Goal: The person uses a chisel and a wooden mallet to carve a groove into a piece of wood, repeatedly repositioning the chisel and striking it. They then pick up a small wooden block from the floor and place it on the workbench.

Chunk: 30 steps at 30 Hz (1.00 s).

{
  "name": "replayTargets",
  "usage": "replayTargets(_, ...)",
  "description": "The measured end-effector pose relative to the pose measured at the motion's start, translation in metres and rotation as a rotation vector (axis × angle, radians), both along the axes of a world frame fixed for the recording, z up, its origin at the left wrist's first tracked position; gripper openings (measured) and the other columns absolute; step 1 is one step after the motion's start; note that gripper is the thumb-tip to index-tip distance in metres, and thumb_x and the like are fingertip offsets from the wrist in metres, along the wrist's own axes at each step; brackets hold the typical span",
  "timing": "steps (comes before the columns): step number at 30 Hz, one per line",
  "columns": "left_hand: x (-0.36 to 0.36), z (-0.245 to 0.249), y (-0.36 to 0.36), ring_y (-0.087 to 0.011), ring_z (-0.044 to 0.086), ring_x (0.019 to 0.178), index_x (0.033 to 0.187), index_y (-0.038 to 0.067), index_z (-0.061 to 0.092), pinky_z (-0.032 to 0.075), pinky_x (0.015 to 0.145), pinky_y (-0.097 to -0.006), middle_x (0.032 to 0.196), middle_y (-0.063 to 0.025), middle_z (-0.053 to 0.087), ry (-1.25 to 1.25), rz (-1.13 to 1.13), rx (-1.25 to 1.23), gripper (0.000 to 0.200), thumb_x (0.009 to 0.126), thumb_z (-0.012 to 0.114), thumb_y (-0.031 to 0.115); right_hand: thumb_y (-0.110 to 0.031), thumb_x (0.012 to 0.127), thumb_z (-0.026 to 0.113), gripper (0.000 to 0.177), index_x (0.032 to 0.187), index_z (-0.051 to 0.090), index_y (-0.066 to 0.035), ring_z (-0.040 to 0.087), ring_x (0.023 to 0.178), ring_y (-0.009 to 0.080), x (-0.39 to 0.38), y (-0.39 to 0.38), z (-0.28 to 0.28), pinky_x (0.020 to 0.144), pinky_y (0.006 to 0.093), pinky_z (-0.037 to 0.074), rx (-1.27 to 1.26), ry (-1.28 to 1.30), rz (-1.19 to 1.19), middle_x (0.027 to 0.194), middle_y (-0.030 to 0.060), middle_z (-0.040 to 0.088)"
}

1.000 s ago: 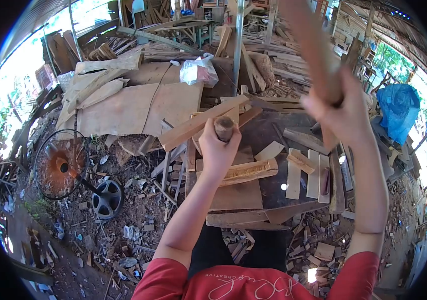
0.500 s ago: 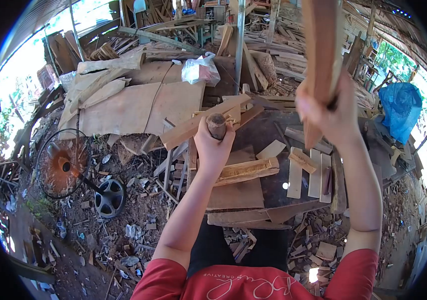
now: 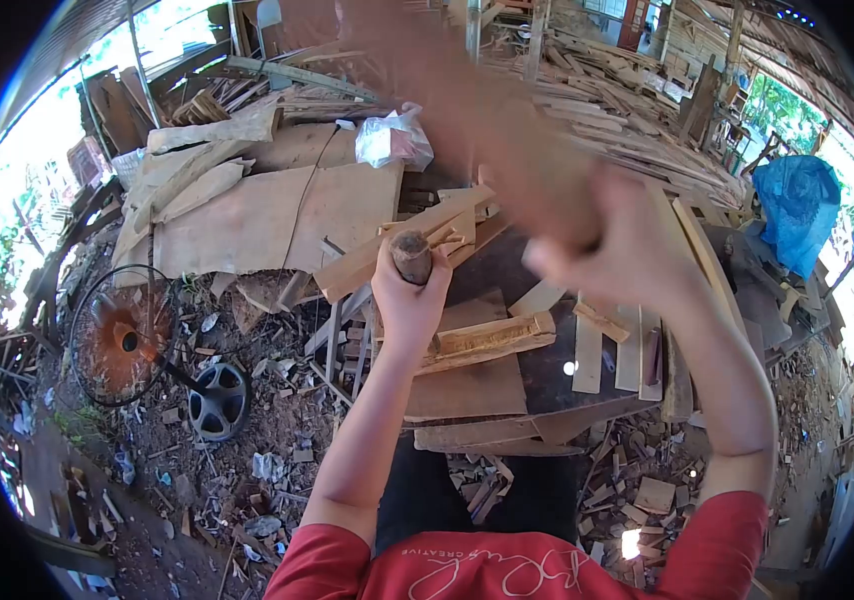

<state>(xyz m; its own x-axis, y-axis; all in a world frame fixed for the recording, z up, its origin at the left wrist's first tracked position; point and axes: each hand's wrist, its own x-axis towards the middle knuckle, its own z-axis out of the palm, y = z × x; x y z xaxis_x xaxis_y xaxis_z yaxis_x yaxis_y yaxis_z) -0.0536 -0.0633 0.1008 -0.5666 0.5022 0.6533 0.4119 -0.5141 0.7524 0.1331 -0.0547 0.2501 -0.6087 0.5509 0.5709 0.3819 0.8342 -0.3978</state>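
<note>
My left hand point(image 3: 409, 300) is wrapped round the upright wooden handle point(image 3: 411, 256) of what looks like a chisel; its worn round top faces me and its blade is mostly hidden. My right hand point(image 3: 612, 245) grips a thick wooden club point(image 3: 487, 120), smeared by motion and slanting up to the left above the left hand. Close below the left hand, a wood block point(image 3: 492, 343) with a rough hollow cut along it lies on a flat board point(image 3: 477, 395). A longer wooden bar point(image 3: 402, 245) lies slanted behind the left hand.
Wood strips point(image 3: 587, 350) and a small offcut point(image 3: 602, 321) lie on the dark worktable point(image 3: 547, 385). A white plastic bag point(image 3: 394, 138) rests on the plywood sheet point(image 3: 257, 215). A fan point(image 3: 127, 340) stands on the littered ground at left; a blue plastic sheet point(image 3: 797, 212) hangs at right.
The club has swung from near upright at right to a leftward slant over the left hand. My right hand has moved slightly left and down. The left hand still holds the handle, slightly further left.
</note>
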Motion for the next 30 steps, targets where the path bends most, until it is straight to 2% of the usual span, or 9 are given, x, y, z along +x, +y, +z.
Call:
replayTargets(4,0.001,0.002,-0.001,-0.0109,0.053,0.068,0.087,-0.001,0.052,0.044,0.065,-0.0254,0.075,-0.0071,0.059,-0.047,-0.051,0.105,0.019,0.075,0.064,0.01,-0.029,0.058,0.072,0.059,0.102,0.052,0.004,0.06,0.083,0.0265,0.005,0.006,0.027,0.075,0.0353,0.046,-0.144,-0.655,-0.103,0.089,0.0201,0.06)
replayTargets(6,-0.001,-0.002,-0.001,-0.0106,0.053,0.068,0.087,-0.001,0.052,0.044,0.065,-0.0252,0.074,-0.0071,0.059,-0.088,-0.075,-0.009,0.019,0.075,0.064,0.009,-0.031,0.058,0.073,0.06,0.102,0.051,0.004,0.06,0.082,0.0245,0.01,0.007,0.037,0.075,0.0348,0.046,-0.107,-0.576,-0.131,0.089,0.0177,0.06)
replayTargets(9,0.001,-0.001,0.0,-0.0115,0.054,0.068,0.088,-0.001,0.052,0.045,0.065,-0.0257,0.075,-0.0082,0.06,-0.07,-0.058,-0.004,0.021,0.075,0.064,0.01,-0.033,0.064,0.071,0.055,0.1,0.051,0.003,0.059,0.078,0.0208,0.008,0.002,0.033,0.073,0.0342,0.048,0.025,0.212,-0.093,0.087,0.014,0.061)
replayTargets(16,0.003,-0.003,0.003,-0.0144,0.056,0.069,0.09,-0.002,0.053,0.045,0.066,-0.027,0.077,-0.0108,0.06,0.064,0.039,0.098,0.023,0.074,0.064,0.011,-0.031,0.06,0.07,0.056,0.104,0.053,0.0,0.062,0.082,0.0322,0.005,0.001,0.027,0.076,0.0376,0.049,-0.148,-0.75,-0.116,0.089,0.0174,0.063)
replayTargets(18,0.001,0.001,0.001,-0.0143,0.056,0.07,0.09,-0.002,0.053,0.045,0.067,-0.0268,0.077,-0.0109,0.06,-0.035,-0.034,0.026,0.024,0.075,0.065,0.012,-0.033,0.058,0.071,0.057,0.102,0.054,0.001,0.062,0.08,0.0298,0.007,-0.008,0.041,0.073,0.0368,0.049,-0.203,-0.714,-0.184,0.085,0.0183,0.063)
replayTargets(21,0.002,0.003,-0.003,-0.0137,0.056,0.071,0.09,-0.002,0.053,0.045,0.067,-0.0272,0.075,-0.0099,0.06,-0.061,-0.018,-0.052,0.023,0.075,0.064,0.012,-0.031,0.059,0.072,0.059,0.104,0.052,0.002,0.061,0.076,0.0239,0.007,0.005,0.019,0.071,0.0347,0.048,0.147,0.156,0.047,0.087,0.0152,0.062)
replayTargets(24,0.003,0.001,-0.002,-0.0126,0.055,0.072,0.09,-0.002,0.053,0.045,0.067,-0.0272,0.076,-0.0093,0.06,-0.012,0.002,-0.024,0.022,0.075,0.064,0.011,-0.03,0.061,0.072,0.059,0.105,0.05,0.003,0.06,0.079,0.023,0.007,-0.003,0.001,0.074,0.0348,0.048,-0.268,0.011,0.049,0.089,0.0148,0.061)
replayTargets(26,-0.007,-0.007,0.003,-0.0122,0.054,0.072,0.091,-0.002,0.053,0.044,0.067,-0.0269,0.077,-0.009,0.06,0.057,-0.054,0.027,0.023,0.075,0.064,0.011,-0.028,0.061,0.072,0.055,0.1,0.051,0.004,0.062,0.076,0.0284,-0.006,-0.003,-0.007,0.072,0.0351,0.049,-0.176,-0.641,-0.03,0.086,0.0195,0.061)
replayTargets(30,-0.006,0.001,0.002,-0.0111,0.053,0.071,0.092,-0.001,0.052,0.044,0.066,-0.0256,0.078,-0.0078,0.059,-0.009,-0.019,0.107,0.023,0.075,0.064,0.01,-0.031,0.062,0.071,0.056,0.1,0.05,0.004,0.061,0.075,0.0262,0.004,-0.002,0.021,0.068,0.0349,0.048,-0.127,-0.552,-0.033,0.082,0.0181,0.06)
